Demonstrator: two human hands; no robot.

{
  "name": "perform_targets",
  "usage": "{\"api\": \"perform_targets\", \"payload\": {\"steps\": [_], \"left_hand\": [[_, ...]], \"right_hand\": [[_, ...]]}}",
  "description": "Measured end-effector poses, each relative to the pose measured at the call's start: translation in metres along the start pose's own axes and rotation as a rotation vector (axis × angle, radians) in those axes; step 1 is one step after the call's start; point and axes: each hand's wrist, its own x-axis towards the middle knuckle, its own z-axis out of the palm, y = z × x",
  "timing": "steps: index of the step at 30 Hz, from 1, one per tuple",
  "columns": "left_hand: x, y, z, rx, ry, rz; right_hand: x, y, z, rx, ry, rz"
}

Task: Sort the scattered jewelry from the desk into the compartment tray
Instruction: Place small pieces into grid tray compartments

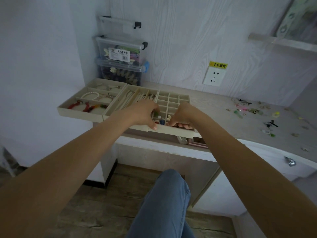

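A beige grid tray (173, 100) with many small compartments sits at the desk's front edge. Small beads and charms (163, 119) lie in its nearest cells. My left hand (144, 114) grips the tray's front left corner, thumb on the front wall. My right hand (183, 115) grips the front wall further right, fingers curled under the rim. Left of it lie a long-slot tray (133, 97) with necklaces and a bracelet tray (89, 100) with pearl and red bracelets. Scattered jewelry (248, 109) lies on the desk to the right.
Stacked clear storage boxes (120, 55) stand against the wall behind the trays. A wall socket (214, 75) is behind the desk. More small pieces (271, 127) are strewn near the desk's right edge. My knee in jeans (164, 200) is below the desk.
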Motion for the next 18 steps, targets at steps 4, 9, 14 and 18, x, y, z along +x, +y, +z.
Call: {"api": "perform_targets", "payload": {"steps": [4, 9, 14, 18], "left_hand": [[-0.006, 0.004, 0.002, -0.083, 0.044, 0.012], [-0.004, 0.023, 0.006, -0.190, 0.245, 0.066], [0.013, 0.080, 0.015, -0.264, 0.318, 0.160], [0.052, 0.133, 0.037, -0.225, 0.250, 0.270]], "right_hand": [[-0.004, 0.002, -0.001, 0.028, -0.012, -0.023], [-0.018, 0.021, -0.016, 0.233, 0.088, -0.135], [-0.032, 0.076, -0.043, 0.339, 0.301, -0.136], [-0.033, 0.144, -0.070, 0.427, 0.478, -0.042]]}}
